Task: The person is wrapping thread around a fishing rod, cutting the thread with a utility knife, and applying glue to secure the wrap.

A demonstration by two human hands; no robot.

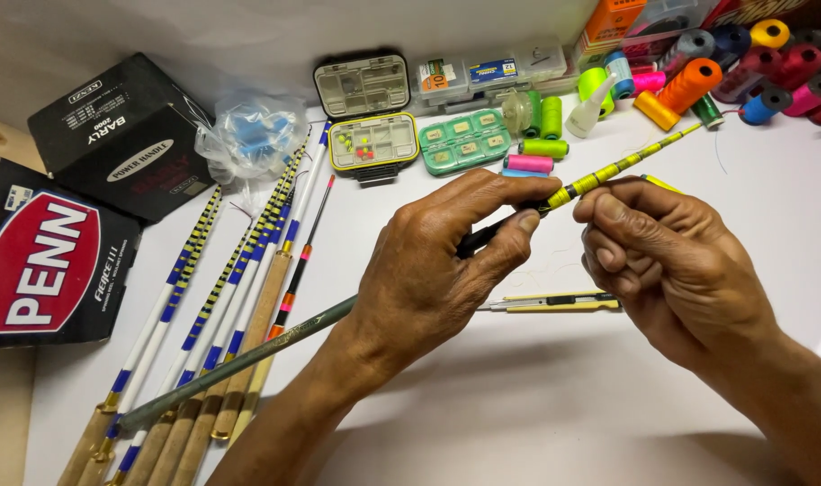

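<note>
**Here, two hands pinch a slim rod over a white surface**

Broadly, the white surface [482,405] fills the view, with two black boxes [86,198] at its far left. Beside them a row of blue, white and yellow banded rods [208,315] with cork-coloured grips lies slanted. Along the back sit thread spools [689,83] in orange, pink, green and red, an open small-parts case [372,142], a green compartment box [464,141] and a crumpled clear bag [248,135].

The left hand [428,279] closes thumb and fingers around the dark middle of a thin rod [608,171]. This rod runs from lower left up to the right, raised off the surface, its far part banded yellow and black. The right hand [667,261] pinches that banded part between thumb and curled fingers. A yellow utility knife [554,303] lies flat between the hands.
</note>
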